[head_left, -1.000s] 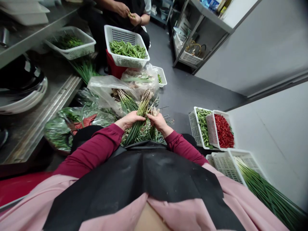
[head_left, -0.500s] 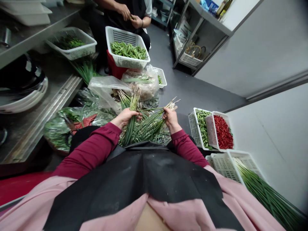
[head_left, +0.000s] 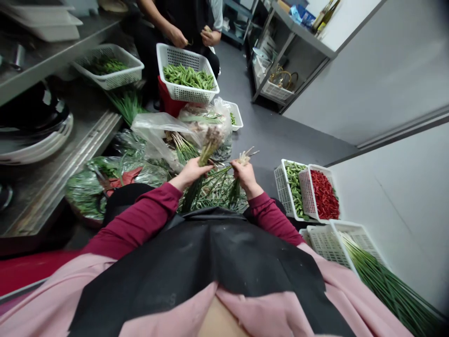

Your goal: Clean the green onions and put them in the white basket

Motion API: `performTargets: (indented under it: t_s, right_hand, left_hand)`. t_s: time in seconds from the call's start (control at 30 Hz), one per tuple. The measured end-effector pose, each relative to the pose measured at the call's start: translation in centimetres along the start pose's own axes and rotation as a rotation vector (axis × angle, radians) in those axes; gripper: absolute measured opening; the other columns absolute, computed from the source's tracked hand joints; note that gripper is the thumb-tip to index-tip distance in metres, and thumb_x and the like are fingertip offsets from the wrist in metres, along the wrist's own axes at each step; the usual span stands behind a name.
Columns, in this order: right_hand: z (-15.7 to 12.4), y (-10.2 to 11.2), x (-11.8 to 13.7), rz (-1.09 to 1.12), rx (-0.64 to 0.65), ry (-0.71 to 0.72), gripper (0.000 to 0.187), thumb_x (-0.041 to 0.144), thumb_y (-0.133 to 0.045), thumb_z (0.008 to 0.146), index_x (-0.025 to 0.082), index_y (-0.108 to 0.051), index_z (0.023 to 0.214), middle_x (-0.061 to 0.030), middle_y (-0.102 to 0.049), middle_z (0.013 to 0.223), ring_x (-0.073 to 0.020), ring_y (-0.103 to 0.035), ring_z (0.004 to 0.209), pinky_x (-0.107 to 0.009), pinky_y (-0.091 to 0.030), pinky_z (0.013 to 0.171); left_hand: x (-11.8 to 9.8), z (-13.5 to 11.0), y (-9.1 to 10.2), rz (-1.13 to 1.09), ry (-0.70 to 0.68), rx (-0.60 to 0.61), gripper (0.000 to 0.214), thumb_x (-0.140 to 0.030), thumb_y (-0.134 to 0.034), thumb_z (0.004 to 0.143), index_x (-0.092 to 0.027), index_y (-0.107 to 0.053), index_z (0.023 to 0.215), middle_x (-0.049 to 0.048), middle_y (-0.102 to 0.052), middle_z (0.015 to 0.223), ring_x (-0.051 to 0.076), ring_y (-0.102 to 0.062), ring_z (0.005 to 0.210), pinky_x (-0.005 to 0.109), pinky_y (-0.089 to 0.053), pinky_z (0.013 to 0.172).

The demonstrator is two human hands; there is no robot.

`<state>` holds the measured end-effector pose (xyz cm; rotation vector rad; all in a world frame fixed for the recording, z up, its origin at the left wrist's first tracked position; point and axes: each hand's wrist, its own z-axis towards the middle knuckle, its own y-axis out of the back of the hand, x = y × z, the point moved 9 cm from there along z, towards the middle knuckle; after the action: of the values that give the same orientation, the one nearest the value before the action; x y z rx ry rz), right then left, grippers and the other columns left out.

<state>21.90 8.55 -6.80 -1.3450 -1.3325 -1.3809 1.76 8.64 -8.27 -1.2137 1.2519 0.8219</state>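
My left hand (head_left: 193, 173) is closed around a thick bunch of scallions (head_left: 210, 142), its brownish root ends up and its green leaves hanging down. In my right hand (head_left: 244, 176) is a smaller bunch with pale, cleaner-looking white ends (head_left: 244, 157). A few green stalks stretch between the two hands. Below them lies a heap of loose scallion leaves and scraps (head_left: 213, 197). More scallions (head_left: 184, 147) stick out of an open clear plastic bag (head_left: 150, 128) just beyond my left hand.
A co-worker's hands (head_left: 178, 37) are above a white basket of green pods (head_left: 189, 77). At right stand baskets of green peppers (head_left: 295, 187) and red chillies (head_left: 323, 194), and a basket with long scallions (head_left: 389, 281). A metal shelf (head_left: 63, 51) runs along the left.
My hands have come closer together, the left moving right and the right moving slightly left, each still holding its scallions. The co-worker's hands have moved apart.
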Motion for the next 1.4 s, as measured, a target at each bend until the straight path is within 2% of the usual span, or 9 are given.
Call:
performTargets:
  t_s: [0.13,0.37,0.83,0.9,1.0,1.07,1.17,1.3,1.4]
  right_hand:
    - [-2.4,-5.4,0.4,0.258,0.247,-0.199,0.032,0.040,-0.076,0.063,0.017,-0.054,0.071,0.0058,-0.050,0.052,-0.0034,-0.028,0.037,-0.021,-0.024,0.037]
    - [-2.3,-4.8,1.2,0.109,0.350,-0.108,0.033,0.037,-0.079,0.062,0.012,-0.063,0.077,-0.0017,-0.065,0.063,-0.0040,-0.035,0.038,-0.021,-0.027,0.036]
    - [2.8,8.9,3.0,0.407,-0.342,-0.066,0.015,0.018,-0.068,0.071,0.016,-0.054,0.075,0.0089,-0.050,0.050,-0.0013,-0.026,0.034,-0.016,-0.023,0.035]
    - [2.7,7.6,1.7,0.238,-0.206,-0.118,0.017,0.020,-0.073,0.067,0.016,-0.057,0.071,0.0079,-0.051,0.049,-0.0019,-0.028,0.034,-0.016,-0.020,0.034]
    - [1.5,2.9,-1.7,-0.080,0.116,-0.225,0.021,0.018,-0.080,0.057,0.014,-0.061,0.063,0.0058,-0.051,0.045,-0.0036,-0.034,0.036,-0.017,-0.020,0.035]
    - [0.5,0.7,-2.9,-0.157,0.149,-0.200,0.021,0.016,-0.082,0.054,0.014,-0.063,0.063,0.0067,-0.050,0.044,-0.0042,-0.038,0.038,-0.017,-0.022,0.038]
    - [-0.6,-1.4,-2.6,0.010,0.117,-0.170,0.023,0.026,-0.079,0.060,0.015,-0.066,0.076,0.0095,-0.045,0.045,-0.0033,-0.032,0.038,-0.018,-0.020,0.038]
    - [-2.9,-6.0,-0.3,0.346,0.391,-0.237,0.042,0.036,-0.079,0.063,0.017,-0.063,0.097,0.0132,-0.034,0.045,-0.0029,-0.022,0.036,-0.019,-0.019,0.038]
    - [-3.8,-7.5,0.6,0.414,0.403,-0.257,0.043,0.037,-0.082,0.060,0.016,-0.060,0.091,0.0133,-0.033,0.045,-0.0025,-0.022,0.036,-0.019,-0.019,0.037]
  left_hand:
    - [0.7,-0.9,-2.6,0.022,0.043,0.118,0.044,-0.038,-0.082,0.059,-0.010,-0.066,0.090,0.0004,-0.063,0.067,0.009,-0.049,0.049,0.023,-0.042,0.047]
    - [1.8,-1.2,-1.4,-0.106,0.196,0.194,0.039,-0.041,-0.080,0.063,-0.011,-0.064,0.081,0.0069,-0.067,0.063,0.009,-0.048,0.043,0.022,-0.033,0.040]
    - [1.2,-1.6,-0.1,-0.133,0.263,0.239,0.032,-0.035,-0.080,0.060,-0.011,-0.061,0.069,0.0039,-0.061,0.055,0.005,-0.043,0.035,0.018,-0.027,0.033]
    - [1.1,-1.5,0.1,-0.138,0.258,0.227,0.032,-0.034,-0.081,0.059,-0.011,-0.061,0.068,0.0042,-0.061,0.055,0.006,-0.043,0.036,0.018,-0.027,0.033]
    - [1.1,-1.5,0.4,-0.142,0.265,0.194,0.030,-0.032,-0.081,0.058,-0.012,-0.061,0.069,0.0048,-0.063,0.056,0.006,-0.044,0.037,0.019,-0.028,0.034]
    - [1.2,-1.5,0.4,-0.135,0.271,0.188,0.028,-0.030,-0.081,0.058,-0.012,-0.062,0.067,0.0054,-0.063,0.057,0.007,-0.044,0.038,0.020,-0.029,0.035]
    - [1.3,-1.4,0.0,-0.108,0.265,0.207,0.026,-0.031,-0.080,0.060,-0.012,-0.062,0.064,0.0061,-0.063,0.057,0.007,-0.044,0.039,0.021,-0.029,0.036]
    - [1.7,-1.3,-0.7,-0.104,0.255,0.216,0.026,-0.030,-0.080,0.061,-0.011,-0.065,0.072,0.0054,-0.063,0.057,0.008,-0.045,0.041,0.021,-0.029,0.037]
    - [1.9,-1.2,-1.0,-0.125,0.247,0.201,0.032,-0.028,-0.080,0.061,-0.010,-0.068,0.084,0.0055,-0.066,0.060,0.009,-0.049,0.045,0.020,-0.032,0.038]
